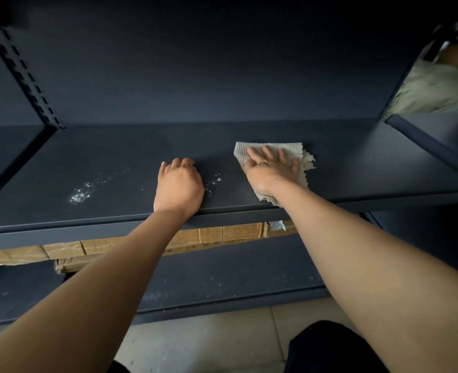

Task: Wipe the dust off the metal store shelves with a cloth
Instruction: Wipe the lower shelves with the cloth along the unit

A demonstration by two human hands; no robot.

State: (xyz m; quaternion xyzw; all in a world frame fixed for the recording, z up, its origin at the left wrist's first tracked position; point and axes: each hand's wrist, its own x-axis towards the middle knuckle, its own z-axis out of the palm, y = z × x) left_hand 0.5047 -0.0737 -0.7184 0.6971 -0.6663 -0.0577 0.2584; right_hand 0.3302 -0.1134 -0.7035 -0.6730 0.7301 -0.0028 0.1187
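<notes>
On the dark metal shelf [101, 157] in front of me, right of centre, my right hand [272, 170] lies flat on the cloth [273, 148], fingers straight and spread, pressing it down. That hand and my wrist cover the middle of the cloth, so only its far edge, right side and near corner show. My left hand [179, 184] rests on the shelf near its front lip, well apart from the right, with the fingers curled under; the fingertips are hidden below the knuckles, and I cannot tell whether anything sits inside the fist.

My forearms cross over the front edge of the shelf and hide parts of the lower shelf [222, 273]. A cardboard box [211, 234] lies on that lower level, mostly hidden under the upper shelf, with only a strip of its taped top in sight. A small white scrap [276, 226] beside it is too little seen to name. At far right, past the end of the shelf, a pale crumpled bundle [432, 90] is blurred and cut off by the frame.

The cloth is beige, ribbed in fine lines, with a ragged, zigzag right edge. The shelf is smooth, matte, blue-grey sheet metal with a folded front lip. White dust specks [81, 193] scatter left of my left hand, and a smaller patch lies just right of it. A slotted upright [25, 76] runs up the far left corner. Pale floor tiles [195, 343] show below.
</notes>
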